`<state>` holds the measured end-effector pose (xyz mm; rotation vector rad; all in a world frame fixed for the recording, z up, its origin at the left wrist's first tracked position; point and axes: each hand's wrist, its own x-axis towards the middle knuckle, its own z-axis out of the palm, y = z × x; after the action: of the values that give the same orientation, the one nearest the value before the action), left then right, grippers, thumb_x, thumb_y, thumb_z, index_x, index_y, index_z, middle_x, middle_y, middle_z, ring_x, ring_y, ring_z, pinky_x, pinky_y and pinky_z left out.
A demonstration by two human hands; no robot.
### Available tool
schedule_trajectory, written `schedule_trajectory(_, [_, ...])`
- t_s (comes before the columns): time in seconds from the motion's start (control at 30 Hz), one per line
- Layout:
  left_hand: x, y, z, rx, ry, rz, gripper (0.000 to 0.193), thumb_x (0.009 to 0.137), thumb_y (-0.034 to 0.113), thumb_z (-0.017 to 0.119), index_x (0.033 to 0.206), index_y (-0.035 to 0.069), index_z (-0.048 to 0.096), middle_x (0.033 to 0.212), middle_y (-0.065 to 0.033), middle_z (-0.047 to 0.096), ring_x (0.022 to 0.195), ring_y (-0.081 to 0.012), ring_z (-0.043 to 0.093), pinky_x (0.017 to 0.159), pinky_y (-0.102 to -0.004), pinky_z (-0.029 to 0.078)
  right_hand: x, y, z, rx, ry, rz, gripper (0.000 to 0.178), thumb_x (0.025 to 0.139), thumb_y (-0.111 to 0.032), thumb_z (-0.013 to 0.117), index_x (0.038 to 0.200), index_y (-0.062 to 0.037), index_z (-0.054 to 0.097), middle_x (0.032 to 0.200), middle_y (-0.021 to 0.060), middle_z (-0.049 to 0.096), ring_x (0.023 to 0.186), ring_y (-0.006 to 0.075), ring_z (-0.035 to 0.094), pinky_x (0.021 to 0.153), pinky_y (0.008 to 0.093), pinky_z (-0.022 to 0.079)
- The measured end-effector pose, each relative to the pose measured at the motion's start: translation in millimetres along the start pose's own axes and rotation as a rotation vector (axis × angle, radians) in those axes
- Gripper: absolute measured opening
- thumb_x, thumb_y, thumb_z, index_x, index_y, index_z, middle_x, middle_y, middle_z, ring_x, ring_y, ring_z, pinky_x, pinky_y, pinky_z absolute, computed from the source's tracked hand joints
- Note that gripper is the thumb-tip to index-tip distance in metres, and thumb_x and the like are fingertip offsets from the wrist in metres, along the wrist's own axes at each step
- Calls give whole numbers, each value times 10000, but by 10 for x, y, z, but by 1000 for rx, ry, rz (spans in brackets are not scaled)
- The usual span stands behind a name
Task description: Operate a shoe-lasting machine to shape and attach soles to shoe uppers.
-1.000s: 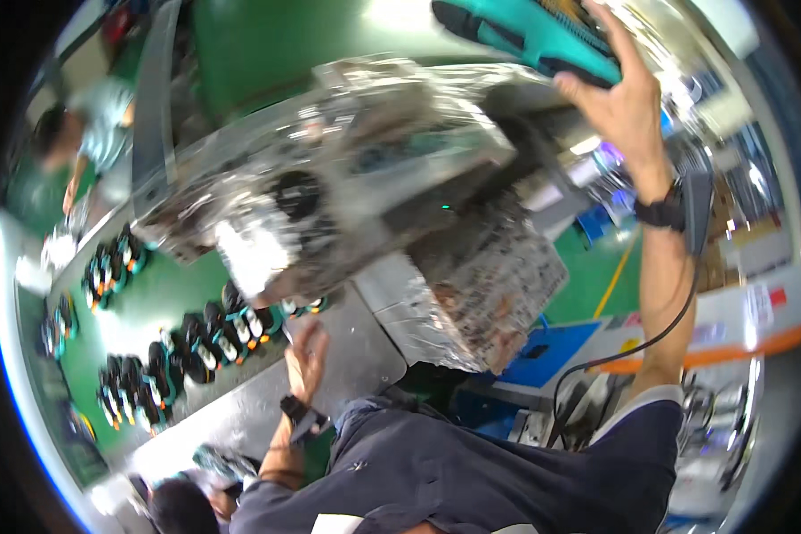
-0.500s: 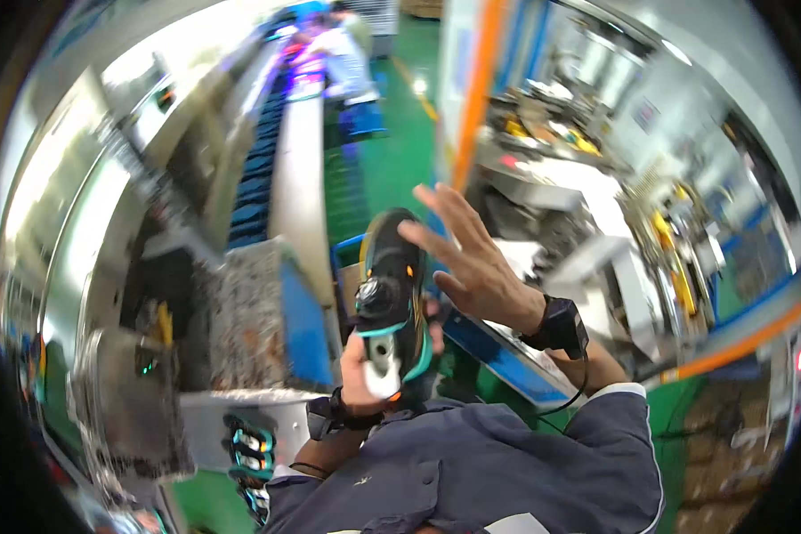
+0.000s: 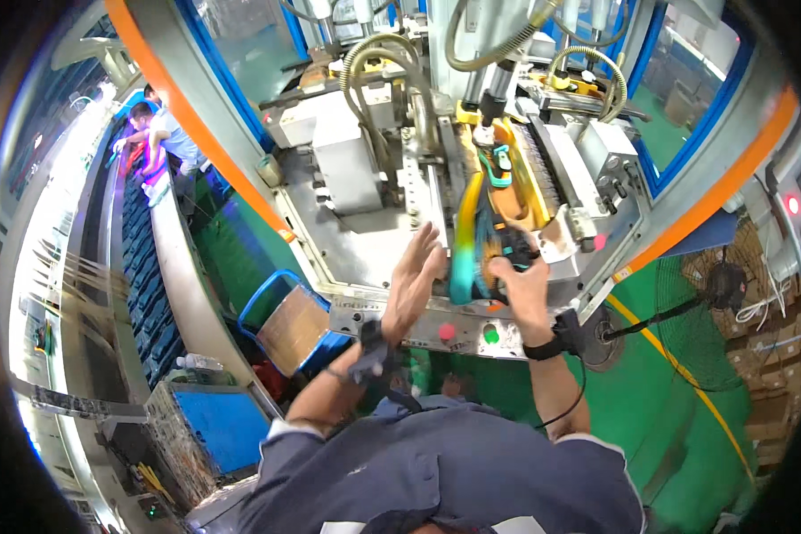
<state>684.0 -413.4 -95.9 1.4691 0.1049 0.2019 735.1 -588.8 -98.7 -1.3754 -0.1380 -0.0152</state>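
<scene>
Machine (image 3: 365, 178): grey metal bed with hoses overhead, framed in orange and blue; I stand square before it.
Shoe (image 3: 482, 240): teal, yellow and black, lying at the machine's front edge by the orange mould (image 3: 521, 191). My right hand (image 3: 521, 280) has its grip closed on the heel end; I judge a firm hold, kept low and clear of the hoses, serves best.
Left hand (image 3: 416, 280): grip open, fingers spread, just beside the shoe.
Blue crate (image 3: 289, 325): on the floor, left.
Red and green buttons (image 3: 465, 335): on the front panel beneath my wrists; easily knocked.
</scene>
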Motion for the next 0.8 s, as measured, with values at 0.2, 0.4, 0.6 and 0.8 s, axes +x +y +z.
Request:
schedule_trajectory(0.2, [1915,-1024,166,330,-67,47,724,881,335,672,1396,-74,369,1116,-217,658,1009,-239,644,863,-332,492,250,70,-844,-34,220,-71,583,726,-110,723,1262,9,525,1130,67,582,995,138,566,906,273,462])
schedule_trajectory(0.4, [3213,-1786,401,724,222,-215,662,784,379,681,1220,-73,472,1060,-284,639,945,-416,640,812,-486,519,301,-130,-1119,-302,499,-76,559,739,-30,656,1274,45,514,1146,79,581,998,153,582,910,288,471])
schedule_trajectory(0.6, [3492,-1726,309,703,251,-305,468,801,224,642,1154,-31,469,1093,-279,619,987,-408,628,846,-492,505,995,-146,-1167,-607,501,-115,503,733,-81,676,1203,51,553,1078,95,611,922,146,580,860,287,475])
schedule_trajectory(0.8, [2266,-682,-341,-558,-99,-472,210,892,190,666,1021,24,661,893,-59,696,771,-138,668,619,-284,513,2702,-5,-610,-1055,189,-21,509,682,-285,731,993,97,605,899,198,677,785,252,659,749,337,526])
